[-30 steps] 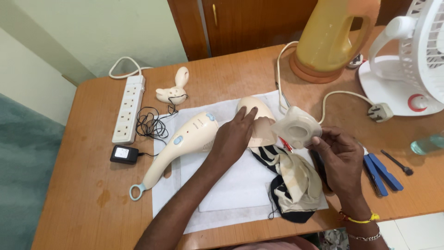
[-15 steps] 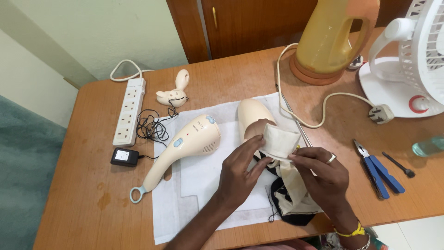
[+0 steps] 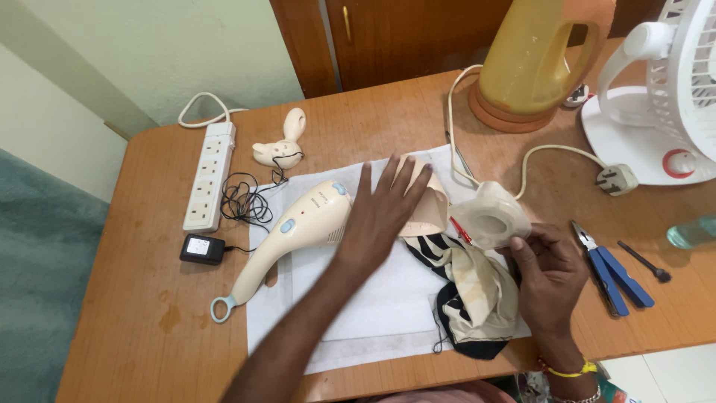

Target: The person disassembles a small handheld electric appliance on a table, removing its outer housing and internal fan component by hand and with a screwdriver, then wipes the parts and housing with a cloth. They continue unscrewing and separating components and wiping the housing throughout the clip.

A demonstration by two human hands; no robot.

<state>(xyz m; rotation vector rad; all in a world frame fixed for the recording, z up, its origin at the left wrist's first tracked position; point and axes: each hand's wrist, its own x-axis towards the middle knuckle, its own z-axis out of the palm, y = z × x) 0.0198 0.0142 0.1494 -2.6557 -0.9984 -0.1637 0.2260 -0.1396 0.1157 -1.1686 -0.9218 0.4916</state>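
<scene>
**Massager body pressed flat, round cap pinched beside it**

The left hand (image 3: 380, 216) is laid flat with its fingers spread over the cream handheld massager (image 3: 298, 231), which lies on a white cloth (image 3: 388, 298) near the middle of the worktop (image 3: 149, 313). The massager's long handle is pointed toward the front left corner, and its wide head is covered by the palm. A tan shell piece (image 3: 429, 205) is seen just beyond the fingertips.

A translucent round cap (image 3: 488, 216) is pinched at its lower rim by the thumb and fingers of the right hand (image 3: 548, 276), just to the right of the left hand. A striped rag (image 3: 470, 298) is bunched on the cloth between the two wrists.

Blue-handled pliers (image 3: 608, 272) and a small black screwdriver (image 3: 645, 261) are placed near the right edge. A white power strip (image 3: 209, 175), a black adapter (image 3: 201, 248) and a small cream attachment (image 3: 280, 149) are set toward the left back. A yellow jug (image 3: 533, 52) and a white fan (image 3: 656, 97) are stood along the back right.
</scene>
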